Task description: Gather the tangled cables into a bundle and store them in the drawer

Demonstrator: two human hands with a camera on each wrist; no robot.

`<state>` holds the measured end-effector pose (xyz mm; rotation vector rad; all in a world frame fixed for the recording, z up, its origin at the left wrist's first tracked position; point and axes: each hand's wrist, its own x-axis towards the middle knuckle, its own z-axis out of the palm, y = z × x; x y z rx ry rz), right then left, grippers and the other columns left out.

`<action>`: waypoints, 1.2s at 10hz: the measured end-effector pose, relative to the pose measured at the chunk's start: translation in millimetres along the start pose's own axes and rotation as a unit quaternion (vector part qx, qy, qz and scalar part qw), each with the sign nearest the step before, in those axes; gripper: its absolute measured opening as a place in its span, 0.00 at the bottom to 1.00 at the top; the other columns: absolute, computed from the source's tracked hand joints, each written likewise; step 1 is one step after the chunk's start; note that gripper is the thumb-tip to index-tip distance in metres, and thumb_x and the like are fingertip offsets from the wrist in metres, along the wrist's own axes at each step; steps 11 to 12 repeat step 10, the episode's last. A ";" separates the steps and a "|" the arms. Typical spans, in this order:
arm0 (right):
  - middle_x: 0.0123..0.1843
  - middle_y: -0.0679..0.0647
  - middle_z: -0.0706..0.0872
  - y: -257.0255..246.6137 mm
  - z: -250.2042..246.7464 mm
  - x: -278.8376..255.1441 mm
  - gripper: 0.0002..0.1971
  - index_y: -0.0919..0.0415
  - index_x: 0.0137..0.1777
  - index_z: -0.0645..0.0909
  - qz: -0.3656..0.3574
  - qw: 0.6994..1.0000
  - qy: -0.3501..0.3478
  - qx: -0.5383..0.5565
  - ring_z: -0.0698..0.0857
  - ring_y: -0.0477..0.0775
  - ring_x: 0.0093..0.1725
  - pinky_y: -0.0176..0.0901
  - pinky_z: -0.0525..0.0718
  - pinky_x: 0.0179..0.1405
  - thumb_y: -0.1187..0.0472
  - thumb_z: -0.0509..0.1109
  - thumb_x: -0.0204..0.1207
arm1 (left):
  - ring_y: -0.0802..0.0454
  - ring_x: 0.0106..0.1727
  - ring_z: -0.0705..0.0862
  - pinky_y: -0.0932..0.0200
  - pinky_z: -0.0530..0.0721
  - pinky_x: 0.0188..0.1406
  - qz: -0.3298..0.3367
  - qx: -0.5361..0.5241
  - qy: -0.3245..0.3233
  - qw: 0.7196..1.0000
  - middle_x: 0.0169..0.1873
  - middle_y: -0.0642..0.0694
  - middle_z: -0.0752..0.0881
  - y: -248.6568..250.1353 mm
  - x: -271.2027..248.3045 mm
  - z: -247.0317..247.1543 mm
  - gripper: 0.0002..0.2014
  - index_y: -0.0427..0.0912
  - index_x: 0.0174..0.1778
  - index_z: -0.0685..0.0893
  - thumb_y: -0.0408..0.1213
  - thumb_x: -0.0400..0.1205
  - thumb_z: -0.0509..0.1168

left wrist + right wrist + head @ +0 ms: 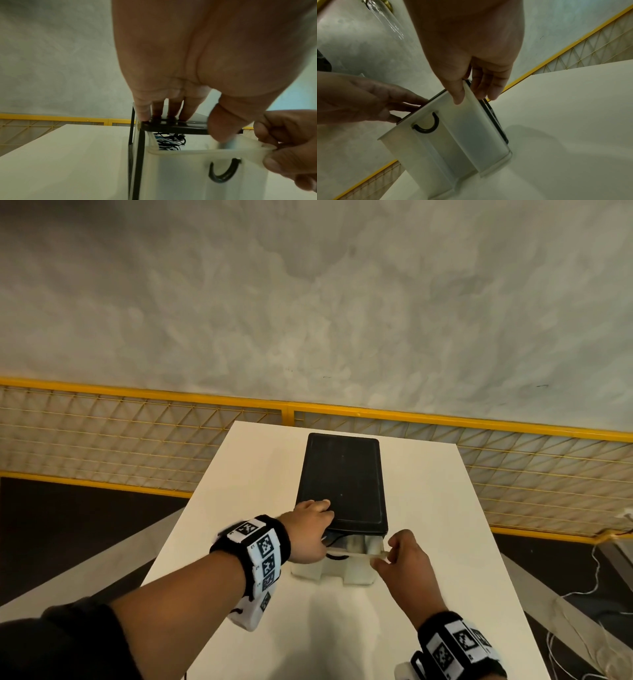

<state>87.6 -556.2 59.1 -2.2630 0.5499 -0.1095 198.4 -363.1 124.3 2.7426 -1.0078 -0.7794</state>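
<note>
A drawer unit with a black lid (342,474) stands on the white table (445,525). Its translucent white drawer (346,571) is pulled out a short way toward me. Black and white cables (169,140) lie bundled inside it, under the lid. My left hand (317,510) rests on the lid's front left corner, fingers straight on top (164,111), thumb hanging down over the drawer opening. My right hand (385,549) pinches the drawer's top rim at its right corner (467,93), thumb on the front face. A black U-shaped handle (428,124) sits on the drawer front.
A yellow mesh fence (137,440) runs behind the table, with a grey wall above it. Thin loose white wires (582,594) hang off to the right, beyond the table edge. Bare table surface lies around the unit.
</note>
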 end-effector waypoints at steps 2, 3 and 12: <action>0.84 0.44 0.59 20.7 -11.1 8.4 0.59 0.51 0.87 0.45 0.010 0.994 -0.110 0.014 0.61 0.48 0.83 0.41 0.66 0.77 0.56 0.84 0.65 | 0.52 0.87 0.44 0.57 0.53 0.84 -0.050 -0.173 0.120 0.976 0.87 0.50 0.42 -47.4 -11.9 28.4 0.67 0.46 0.86 0.37 0.52 0.65 0.81; 0.87 0.43 0.53 29.0 -5.7 17.4 0.63 0.44 0.87 0.41 0.032 0.985 -0.157 0.067 0.57 0.49 0.85 0.46 0.63 0.82 0.56 0.85 0.62 | 0.52 0.87 0.52 0.56 0.58 0.84 -0.089 -0.295 0.080 0.948 0.87 0.53 0.48 -67.3 -3.7 57.7 0.71 0.49 0.86 0.38 0.53 0.60 0.84; 0.60 0.36 0.85 24.9 36.3 37.1 0.27 0.40 0.67 0.73 0.038 0.989 0.011 0.145 0.84 0.43 0.63 0.48 0.84 0.61 0.60 0.78 0.72 | 0.53 0.63 0.85 0.49 0.85 0.63 -0.138 -0.433 0.258 0.852 0.61 0.57 0.85 -56.8 34.2 87.6 0.28 0.57 0.61 0.79 0.38 0.68 0.81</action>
